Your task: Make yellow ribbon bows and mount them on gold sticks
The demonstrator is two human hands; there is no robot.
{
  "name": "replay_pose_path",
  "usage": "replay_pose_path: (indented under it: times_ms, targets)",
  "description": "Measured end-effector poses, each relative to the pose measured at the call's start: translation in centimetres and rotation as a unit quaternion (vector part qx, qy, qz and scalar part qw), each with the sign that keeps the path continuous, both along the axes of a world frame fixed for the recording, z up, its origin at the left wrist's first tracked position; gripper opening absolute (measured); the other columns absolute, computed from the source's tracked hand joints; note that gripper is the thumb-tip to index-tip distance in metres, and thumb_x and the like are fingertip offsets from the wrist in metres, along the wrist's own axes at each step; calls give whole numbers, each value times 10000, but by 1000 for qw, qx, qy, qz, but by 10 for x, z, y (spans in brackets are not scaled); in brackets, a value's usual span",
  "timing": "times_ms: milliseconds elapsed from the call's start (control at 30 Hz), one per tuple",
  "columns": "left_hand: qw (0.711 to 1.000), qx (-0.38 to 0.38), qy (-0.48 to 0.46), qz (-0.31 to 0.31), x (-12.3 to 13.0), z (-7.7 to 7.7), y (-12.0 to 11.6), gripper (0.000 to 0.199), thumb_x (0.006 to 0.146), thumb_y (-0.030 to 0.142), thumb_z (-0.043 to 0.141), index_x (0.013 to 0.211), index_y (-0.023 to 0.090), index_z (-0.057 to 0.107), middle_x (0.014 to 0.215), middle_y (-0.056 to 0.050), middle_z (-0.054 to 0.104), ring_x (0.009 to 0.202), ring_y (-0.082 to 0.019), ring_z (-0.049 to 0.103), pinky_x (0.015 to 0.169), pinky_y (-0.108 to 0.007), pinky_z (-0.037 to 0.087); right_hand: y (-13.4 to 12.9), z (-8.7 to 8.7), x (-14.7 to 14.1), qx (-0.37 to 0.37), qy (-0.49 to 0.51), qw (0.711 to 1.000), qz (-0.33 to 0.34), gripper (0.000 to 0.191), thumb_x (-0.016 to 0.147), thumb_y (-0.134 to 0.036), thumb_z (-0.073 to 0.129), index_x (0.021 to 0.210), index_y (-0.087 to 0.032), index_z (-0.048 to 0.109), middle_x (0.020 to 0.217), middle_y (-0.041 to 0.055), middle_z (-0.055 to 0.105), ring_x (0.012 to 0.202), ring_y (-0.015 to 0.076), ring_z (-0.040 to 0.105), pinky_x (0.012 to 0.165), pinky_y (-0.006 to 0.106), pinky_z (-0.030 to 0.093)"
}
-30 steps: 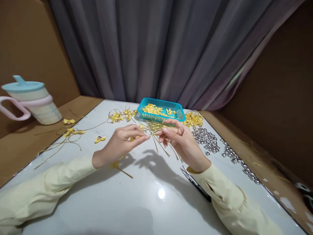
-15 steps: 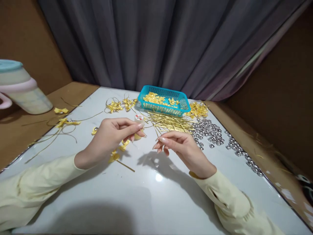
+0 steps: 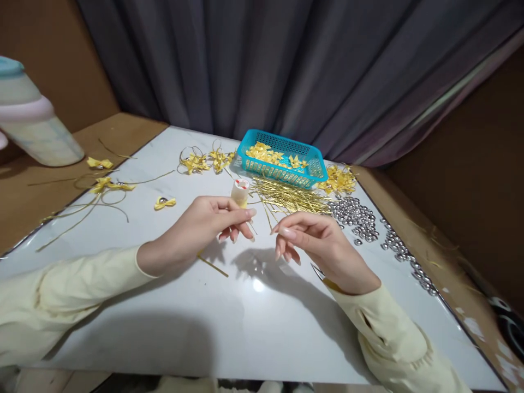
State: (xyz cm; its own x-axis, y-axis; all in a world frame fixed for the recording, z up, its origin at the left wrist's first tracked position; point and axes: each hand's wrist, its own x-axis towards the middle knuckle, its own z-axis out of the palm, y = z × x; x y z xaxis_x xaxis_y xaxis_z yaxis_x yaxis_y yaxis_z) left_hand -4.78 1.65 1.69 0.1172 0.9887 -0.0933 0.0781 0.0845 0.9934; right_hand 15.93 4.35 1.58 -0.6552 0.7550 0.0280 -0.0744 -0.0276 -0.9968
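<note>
My left hand [image 3: 213,222] is closed in a pinch over the table, a short end of thin gold wire tie [image 3: 254,226] sticking out past its fingertips. Opposite it, my right hand [image 3: 309,240] has thumb and index finger pressed together; whatever they hold is too small to make out. Just behind my left fingers stands a small whitish bottle [image 3: 240,191] with a red-marked top. A gold strip [image 3: 213,266] lies on the table below my left hand, which hides its far end. The pile of gold wire ties [image 3: 290,197] lies beyond both hands.
A turquoise basket [image 3: 282,173] holds yellow ribbon bows. More bows [image 3: 194,162] with wires lie left, and another heap [image 3: 339,179] right. Silver beads [image 3: 356,218] spread along the right side. A pointed metal tip [image 3: 317,272] shows by my right wrist. A tumbler [image 3: 36,131] stands far left.
The view has tilted and shifted. Both hands appear further right, still pinching and apart. The bottle shows more clearly, the yellow bows under my left hand are now covered, and the metal tip has come into sight.
</note>
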Motion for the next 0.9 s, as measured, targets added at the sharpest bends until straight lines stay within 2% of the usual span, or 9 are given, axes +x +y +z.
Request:
replay_pose_path:
  times_ms: [200,367,467,533,567,633,700,800,900]
  targets:
    - [998,-39,-40,-4,3,0,-1,280,749,367,682,622,120,644,634,-32,665,522,-77,475,488,-199,367,1,4,1,-46,31,998,25,79,862,-218,599,894,-197,667,667,10,650,502,90,519,432,207,357]
    - [999,33,-16,0,5,-7,1,235,787,367,652,693,152,664,671,9,628,621,-96,515,583,-217,396,0,4,3,-23,56,998,32,112,857,-182,599,957,-205,644,649,5,647,606,119,546,547,243,384]
    - [994,108,8,-19,5,-11,3,189,792,345,654,713,175,680,947,-27,636,930,-162,568,698,-242,428,0,4,4,2,60,998,16,110,850,-183,608,954,-199,642,649,2,650,650,134,572,634,272,397]
    - [985,158,34,-62,6,-12,4,179,807,329,642,706,187,685,1125,-37,605,1146,-207,493,825,-276,425,0,3,4,2,69,998,11,105,851,-182,608,951,-195,638,659,0,655,654,133,586,663,276,403]
    - [980,173,49,-85,7,-13,4,178,816,326,634,709,193,687,1162,-34,600,1187,-213,471,875,-290,411,0,3,4,-1,74,997,10,103,850,-182,609,949,-193,638,665,-2,658,655,131,592,671,275,407]
    - [972,186,74,-122,8,-15,5,180,832,321,617,725,193,685,1128,-30,634,1136,-199,523,922,-300,392,1,1,3,-11,83,996,9,102,844,-184,619,943,-190,639,680,-4,661,654,125,598,677,269,418]
    - [968,186,95,-140,9,-18,6,170,843,299,600,749,181,679,1015,-27,679,984,-171,601,872,-279,416,2,-1,1,-16,89,996,7,98,836,-190,629,933,-191,640,692,-5,663,657,123,600,686,268,434]
    - [966,187,119,-133,9,-22,8,157,853,258,576,771,167,674,835,-6,700,811,-138,621,763,-240,435,3,-3,1,-10,86,996,-6,89,830,-227,641,917,-212,636,690,-5,660,696,142,608,736,298,460]
    - [968,185,122,-114,7,-24,10,155,846,269,588,766,166,672,804,5,698,778,-128,613,741,-226,429,5,-5,0,5,79,996,-30,90,825,-265,647,908,-232,633,679,-6,645,765,162,611,813,331,458]
